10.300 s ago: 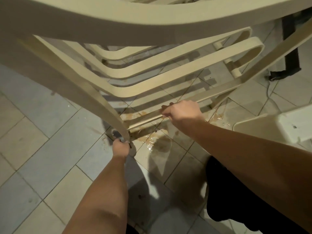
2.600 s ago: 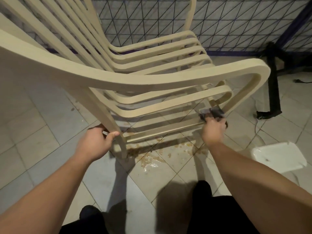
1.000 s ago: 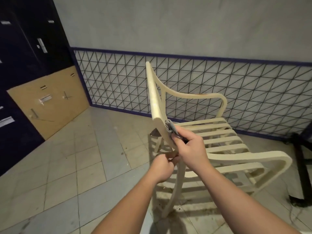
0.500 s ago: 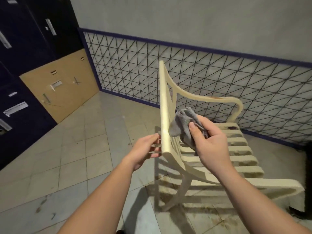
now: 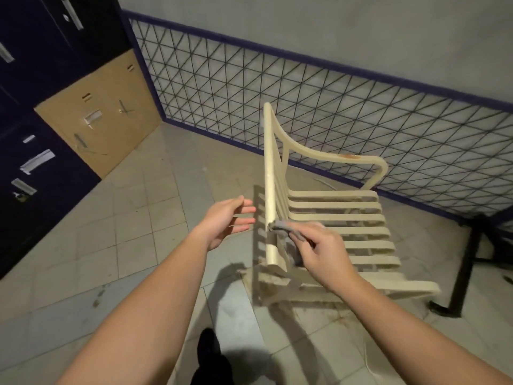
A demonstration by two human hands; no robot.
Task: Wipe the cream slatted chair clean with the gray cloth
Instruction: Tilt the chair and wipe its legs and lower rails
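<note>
We see the chair (image 5: 327, 215) standing upright on the tiled floor (image 5: 133, 234), just ahead of both hands, its backrest edge-on to us and its slatted seat running off to the right. Our right hand (image 5: 319, 251) pinches the cloth (image 5: 286, 237) between thumb and curled fingers and presses it against the near top corner of the backrest; the gray fabric drapes over the rail and hangs a little way down the inner side, in front of the seat slats. Our left hand (image 5: 224, 220) hovers just left of the backrest, apart from it, palm turned toward the chair, fingers straight and slightly spread, holding nothing. The two hands sit either side of the backrest, near each other but not touching. Beyond the right hand, the far armrest (image 5: 341, 159) curves down from the backrest and carries a small rusty-brown mark on top. The near armrest lies below the right forearm. Under the chair, below the right hand, the floor shows brownish stains. Past the chair runs a wire-mesh fence (image 5: 319, 107) with a dark blue rail, backed by a plain gray wall. Far left of the left hand stand dark lockers (image 5: 33, 65) with a brown board (image 5: 97, 112) leaning on them. Right of the right hand, a black metal leg (image 5: 466, 262) stands on the floor.
</note>
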